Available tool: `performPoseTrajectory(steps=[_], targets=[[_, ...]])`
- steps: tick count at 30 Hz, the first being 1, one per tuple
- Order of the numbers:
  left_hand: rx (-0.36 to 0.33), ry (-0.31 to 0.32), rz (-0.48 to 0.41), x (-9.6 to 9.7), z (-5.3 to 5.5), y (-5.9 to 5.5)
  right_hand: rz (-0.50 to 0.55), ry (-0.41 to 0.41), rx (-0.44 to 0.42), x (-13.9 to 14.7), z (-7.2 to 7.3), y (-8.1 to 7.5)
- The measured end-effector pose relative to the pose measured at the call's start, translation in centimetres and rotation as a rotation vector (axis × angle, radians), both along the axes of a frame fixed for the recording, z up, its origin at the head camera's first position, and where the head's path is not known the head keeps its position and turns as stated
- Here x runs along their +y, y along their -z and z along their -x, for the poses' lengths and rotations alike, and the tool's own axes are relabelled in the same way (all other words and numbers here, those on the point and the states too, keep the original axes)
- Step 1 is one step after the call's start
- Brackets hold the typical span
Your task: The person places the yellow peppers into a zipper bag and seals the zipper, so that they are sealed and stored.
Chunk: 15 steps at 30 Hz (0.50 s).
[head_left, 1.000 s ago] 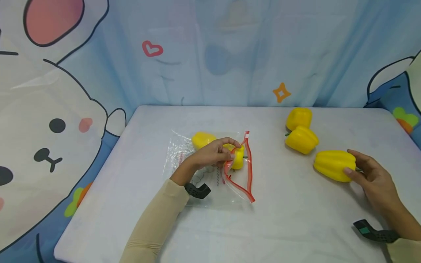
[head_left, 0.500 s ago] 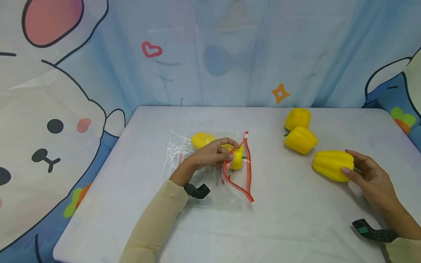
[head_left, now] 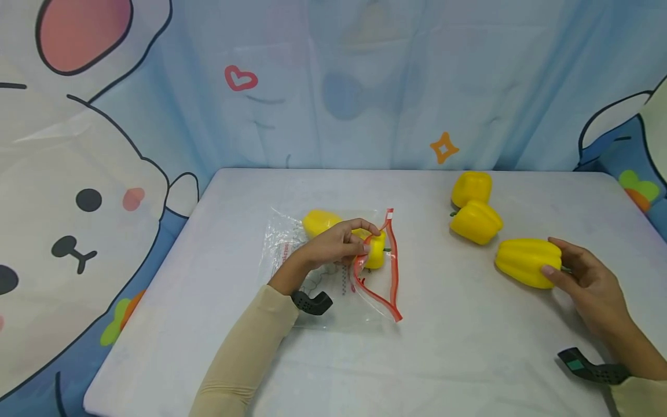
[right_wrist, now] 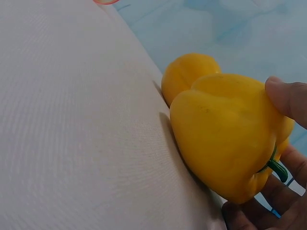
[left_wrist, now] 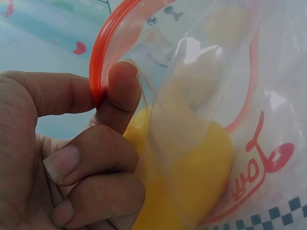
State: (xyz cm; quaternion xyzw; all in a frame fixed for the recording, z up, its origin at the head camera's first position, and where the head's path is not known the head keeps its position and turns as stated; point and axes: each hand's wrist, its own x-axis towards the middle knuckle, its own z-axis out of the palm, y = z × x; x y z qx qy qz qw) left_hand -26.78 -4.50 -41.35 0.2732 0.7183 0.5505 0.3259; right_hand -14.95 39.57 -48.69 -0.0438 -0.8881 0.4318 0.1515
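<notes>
My left hand (head_left: 336, 248) pinches the red-edged mouth of a clear zip bag (head_left: 333, 307) lying on the table. In the left wrist view, thumb and forefinger grip the red zip strip (left_wrist: 99, 64) and the other fingers curl in. Inside the bag are yellow bell peppers: one (head_left: 320, 221) behind the hand, another (head_left: 376, 252) near the opening with its stem toward the right. At the right, my right hand (head_left: 594, 284) grips a yellow bell pepper (head_left: 527, 262) by its stem end, thumb on the near side. That pepper rests on or just above the table; which, I cannot tell.
Two more yellow bell peppers, one (head_left: 472, 188) behind the other (head_left: 476, 222), touch or nearly touch at the table's back right. The white table (head_left: 443, 359) ends at a blue printed curtain (head_left: 292, 116). Black wrist bands (head_left: 594, 368) sit on both wrists.
</notes>
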Motion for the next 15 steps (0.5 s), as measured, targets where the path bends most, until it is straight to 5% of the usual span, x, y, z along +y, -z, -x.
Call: performPoseTrajectory(steps=[15], targets=[[-0.007,0.005,0.016,-0.02,0.13,0.05,0.015,0.043,0.016,-0.09,-0.07,-0.04]])
